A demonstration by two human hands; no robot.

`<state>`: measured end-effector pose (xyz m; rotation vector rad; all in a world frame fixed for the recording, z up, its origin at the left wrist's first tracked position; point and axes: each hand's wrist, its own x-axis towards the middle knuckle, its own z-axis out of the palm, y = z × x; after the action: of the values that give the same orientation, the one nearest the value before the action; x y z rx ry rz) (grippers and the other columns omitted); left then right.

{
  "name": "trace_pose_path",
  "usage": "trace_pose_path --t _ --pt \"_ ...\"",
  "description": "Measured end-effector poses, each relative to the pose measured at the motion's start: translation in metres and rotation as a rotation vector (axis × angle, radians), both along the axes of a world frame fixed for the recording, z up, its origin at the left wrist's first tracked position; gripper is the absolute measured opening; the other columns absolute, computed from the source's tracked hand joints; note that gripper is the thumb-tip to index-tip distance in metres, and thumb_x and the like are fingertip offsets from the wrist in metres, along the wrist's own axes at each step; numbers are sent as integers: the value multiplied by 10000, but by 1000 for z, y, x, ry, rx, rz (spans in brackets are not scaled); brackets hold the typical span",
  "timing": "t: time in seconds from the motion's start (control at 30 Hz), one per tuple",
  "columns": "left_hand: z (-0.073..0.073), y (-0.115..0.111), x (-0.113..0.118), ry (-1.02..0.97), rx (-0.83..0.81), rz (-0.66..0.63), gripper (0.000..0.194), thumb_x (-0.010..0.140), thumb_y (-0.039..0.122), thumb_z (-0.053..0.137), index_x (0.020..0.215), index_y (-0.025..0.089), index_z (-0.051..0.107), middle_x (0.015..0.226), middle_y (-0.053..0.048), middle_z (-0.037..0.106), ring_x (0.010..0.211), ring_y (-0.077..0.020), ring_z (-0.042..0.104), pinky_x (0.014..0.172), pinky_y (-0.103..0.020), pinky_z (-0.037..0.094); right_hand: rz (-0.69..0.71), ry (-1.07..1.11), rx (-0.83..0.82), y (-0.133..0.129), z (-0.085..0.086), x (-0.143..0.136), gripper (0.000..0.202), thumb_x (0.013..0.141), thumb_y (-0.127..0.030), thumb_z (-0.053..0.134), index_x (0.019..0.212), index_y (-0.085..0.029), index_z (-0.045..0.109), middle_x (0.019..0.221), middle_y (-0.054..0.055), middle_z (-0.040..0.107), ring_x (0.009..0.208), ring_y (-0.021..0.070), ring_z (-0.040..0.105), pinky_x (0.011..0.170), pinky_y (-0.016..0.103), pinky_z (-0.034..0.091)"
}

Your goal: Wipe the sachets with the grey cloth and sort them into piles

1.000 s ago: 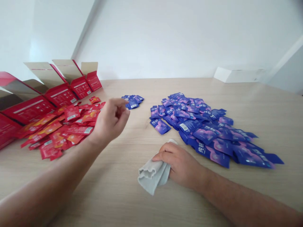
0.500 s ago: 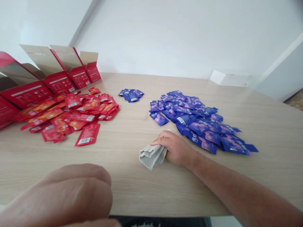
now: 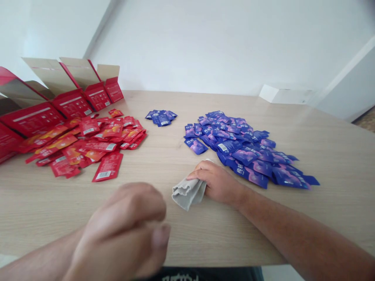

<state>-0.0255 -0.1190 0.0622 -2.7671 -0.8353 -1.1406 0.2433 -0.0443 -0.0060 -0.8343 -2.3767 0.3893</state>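
The right hand [image 3: 218,183] grips the grey cloth [image 3: 187,192] on the tabletop [image 3: 164,164], the left hand [image 3: 125,230] has empty curled fingers, and a wide wipe could scatter the blue sachets [image 3: 246,150].

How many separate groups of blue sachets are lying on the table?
2. A small cluster of blue sachets lies at the far middle of the wooden table; a large heap of blue sachets spreads right of it, beyond the right hand. Sachets underneath may be hidden.

boxes [image 3: 43,105] far left | sachets [image 3: 88,144] before them | cloth [image 3: 187,191] centre | packets [image 3: 246,152] right
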Motion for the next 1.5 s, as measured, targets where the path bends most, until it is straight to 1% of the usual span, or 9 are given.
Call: trace_pose_path --t 0.03,0.1,0.3,0.67,0.93,1.1,1.2,1.33,1.5 --pt "8 19 10 37 -21 -50 83 907 184 556 882 259 532 774 -5 625 677 -144 620 623 -292 530 -1 -6 2 0 0 1 302 835 -86 673 1112 -190 730 1006 81 683 941 217 617 868 353 490" --pt "8 59 24 128 -35 -28 74 927 181 564 981 232 566 803 0 639 695 -133 629 617 -269 502 0 -21 9 0 0 2 312 837 -80 673 1122 -194 731 1016 85 677 962 227 613 881 367 485" --pt "-31 150 50 582 55 169 140 967 271 523 1025 206 633 981 -41 665 790 -176 660 597 -284 445 19 -56 7 1 1 3 302 843 -78 673 1115 -193 737 1008 75 683 971 218 614 894 357 479" --pt "-42 207 93 853 304 -13 201 1004 226 430 1059 196 621 976 -68 665 762 -172 622 527 -267 370 22 -88 -35 3 7 5 265 851 -84 676 1088 -176 749 985 70 695 958 217 623 891 347 468" --pt "-51 215 97 792 367 -54 224 989 189 427 949 143 642 859 -84 660 689 -177 603 523 -276 394 17 -104 -48 3 7 6 260 860 -103 678 1097 -189 745 996 68 690 961 214 621 892 349 467" --pt "-52 207 83 734 389 -32 238 1008 219 410 936 151 626 842 -74 645 685 -181 607 522 -285 402 60 -66 -13 3 8 10 241 861 -124 676 1086 -182 741 981 71 682 937 216 625 853 343 489" --pt "-48 190 63 724 361 -58 239 1014 233 406 952 160 625 873 -76 652 698 -185 612 527 -294 413 81 110 56 -3 15 13 261 860 -153 678 1117 -184 711 994 75 668 926 212 619 825 341 505" --pt "-42 153 33 675 233 -192 254 1028 272 407 1007 155 631 850 -65 660 668 -173 607 546 -287 447 -27 330 196 -10 26 16 317 865 -166 679 1180 -200 662 1045 78 657 967 213 607 856 354 507" --pt "-43 112 3 630 82 -258 268 1038 221 376 1016 171 638 925 -76 697 813 -174 652 732 -290 533 -64 144 101 -1 17 15 287 855 -128 656 1135 -185 684 1018 78 650 961 214 610 864 352 497"
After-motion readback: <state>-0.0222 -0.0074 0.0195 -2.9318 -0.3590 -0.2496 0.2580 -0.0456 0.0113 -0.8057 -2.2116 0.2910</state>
